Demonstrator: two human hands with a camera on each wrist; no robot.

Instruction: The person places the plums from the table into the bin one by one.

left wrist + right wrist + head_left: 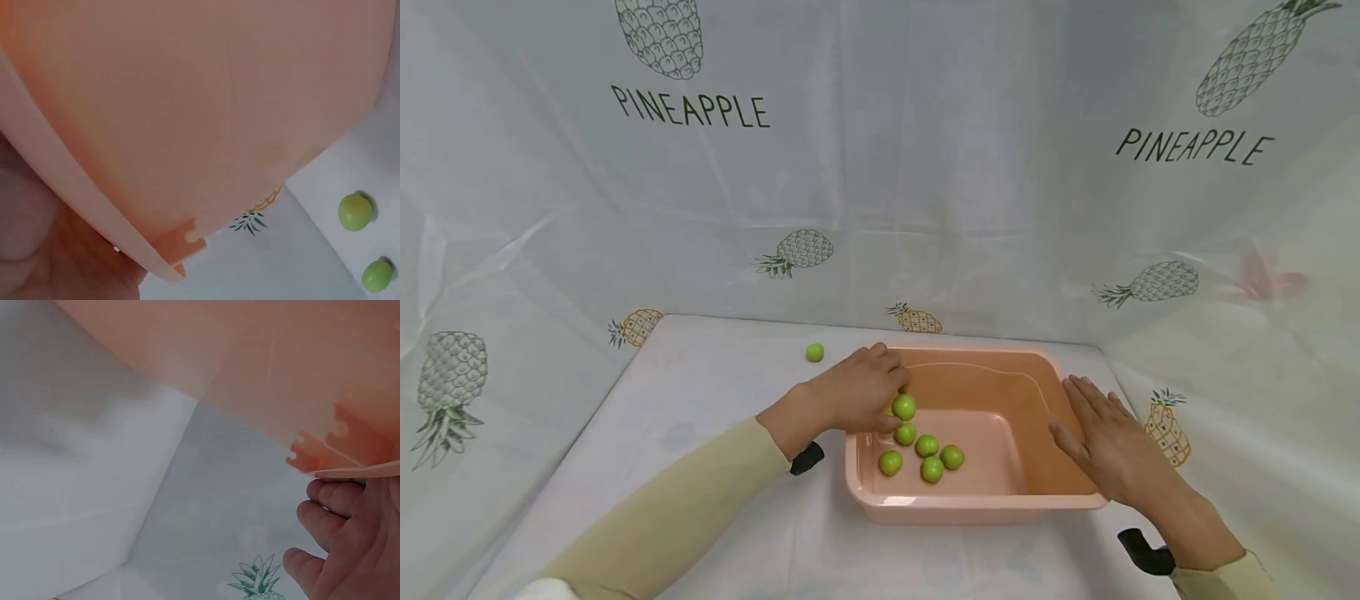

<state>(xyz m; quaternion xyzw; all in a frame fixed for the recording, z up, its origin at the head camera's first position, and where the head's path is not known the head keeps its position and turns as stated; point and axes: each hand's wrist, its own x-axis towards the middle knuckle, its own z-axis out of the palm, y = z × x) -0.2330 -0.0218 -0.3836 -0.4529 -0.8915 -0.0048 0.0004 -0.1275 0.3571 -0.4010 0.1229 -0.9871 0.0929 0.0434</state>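
A pink plastic basin (955, 502) stands on the table with several small green round fruits (932, 469) loose on its floor. My left hand (857, 392) reaches over its left rim, thumb and fingers bent around a green fruit (904, 407). In the left wrist view the basin's wall and rim (94, 200) hide the fingertips and whatever they hold. Along the right rim rests my right hand (1108, 442), fingers extended; the right wrist view shows this hand (350, 537) beneath the rim's edge.
One green fruit (814, 352) lies on the white-covered table (715, 375) behind and left of the basin; the left wrist view shows two fruits (355, 211) outside it. A pineapple-print sheet (955, 167) hangs behind the table and at its sides.
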